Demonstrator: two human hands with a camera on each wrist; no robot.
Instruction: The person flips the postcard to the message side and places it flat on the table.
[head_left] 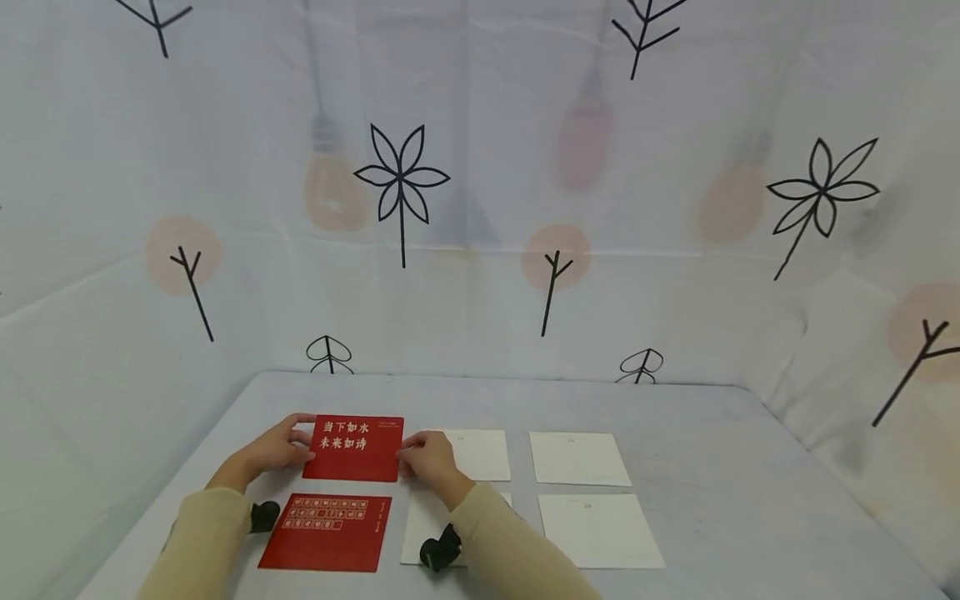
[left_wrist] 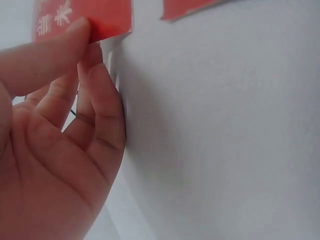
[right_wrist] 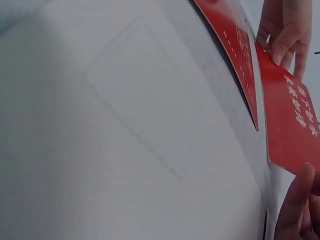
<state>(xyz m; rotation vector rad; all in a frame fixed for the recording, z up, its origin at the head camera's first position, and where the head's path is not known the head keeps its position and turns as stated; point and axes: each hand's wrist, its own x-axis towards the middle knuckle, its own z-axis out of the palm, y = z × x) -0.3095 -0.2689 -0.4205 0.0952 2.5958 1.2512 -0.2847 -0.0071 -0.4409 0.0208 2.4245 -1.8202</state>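
A red card (head_left: 356, 462) with white lettering lies at the far left of the card group, held between two hands. My left hand (head_left: 273, 446) pinches its left edge, the thumb (left_wrist: 75, 40) on the printed face and fingers beneath. At the opposite edge is my right hand (head_left: 431, 460), its thumb and fingers pinching the card's side; in the right wrist view the thumb (right_wrist: 297, 192) overlaps the card's corner. A second red card (head_left: 326, 542), printed with rows of small squares, lies nearer on the table. My right forearm partly covers a white card (head_left: 420, 529).
Further white cards lie on the pale table (head_left: 720, 500): one (head_left: 480, 458) beside my right hand, another (head_left: 581, 458) to its right, and one (head_left: 603, 533) nearer the front. A patterned white cloth (head_left: 480, 317) rises behind and along the sides.
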